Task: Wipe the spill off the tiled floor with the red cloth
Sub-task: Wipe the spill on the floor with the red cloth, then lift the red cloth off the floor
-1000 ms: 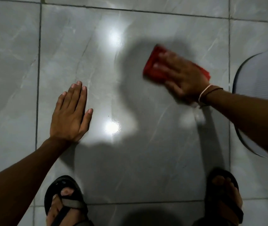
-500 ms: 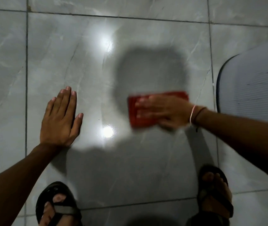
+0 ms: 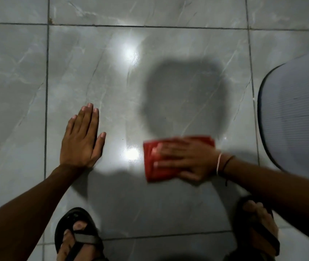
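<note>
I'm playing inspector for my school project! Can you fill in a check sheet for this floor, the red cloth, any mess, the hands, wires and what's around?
Surface: glossy grey tiled floor, bright light glare, a dark shadow patch.
Job's things: folded red cloth flat on the tile; spill not clearly visible.
Clutter: nothing seen.
Hands: left hand flat on the tile, empty; right hand pressing the cloth, blurred.
Cables: nothing seen.
Surroundings: grey ribbed mat at right; two sandalled feet.
</note>
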A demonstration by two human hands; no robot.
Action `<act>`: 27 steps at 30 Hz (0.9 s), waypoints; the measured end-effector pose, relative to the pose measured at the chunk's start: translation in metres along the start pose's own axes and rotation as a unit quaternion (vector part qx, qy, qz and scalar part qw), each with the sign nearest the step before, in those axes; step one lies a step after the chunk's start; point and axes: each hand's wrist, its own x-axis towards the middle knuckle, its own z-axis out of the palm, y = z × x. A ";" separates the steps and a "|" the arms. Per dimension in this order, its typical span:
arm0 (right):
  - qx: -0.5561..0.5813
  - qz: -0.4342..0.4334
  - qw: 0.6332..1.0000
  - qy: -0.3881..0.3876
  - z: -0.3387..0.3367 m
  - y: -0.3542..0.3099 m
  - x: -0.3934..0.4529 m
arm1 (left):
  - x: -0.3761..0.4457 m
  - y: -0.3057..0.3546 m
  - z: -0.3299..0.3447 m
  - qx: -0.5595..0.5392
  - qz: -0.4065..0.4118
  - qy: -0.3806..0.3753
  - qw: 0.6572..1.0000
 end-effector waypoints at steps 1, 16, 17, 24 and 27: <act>-0.005 0.066 0.998 0.021 -0.010 0.027 0.003 | 0.000 0.000 0.001 -0.002 0.000 -0.001 1.000; 0.106 0.456 0.860 0.202 -0.036 -0.010 0.107 | -0.002 0.034 -0.032 0.028 -0.038 -0.076 0.996; 0.135 0.438 0.868 0.191 -0.040 -0.035 0.098 | -0.005 0.047 -0.050 0.043 -0.024 -0.084 0.995; 0.415 0.517 0.731 0.160 -0.196 -0.099 0.018 | 0.015 0.161 -0.215 0.036 -0.059 -0.070 0.995; 0.383 0.548 0.689 0.280 -0.285 -0.104 -0.028 | 0.036 0.224 -0.276 0.018 -0.037 -0.054 0.998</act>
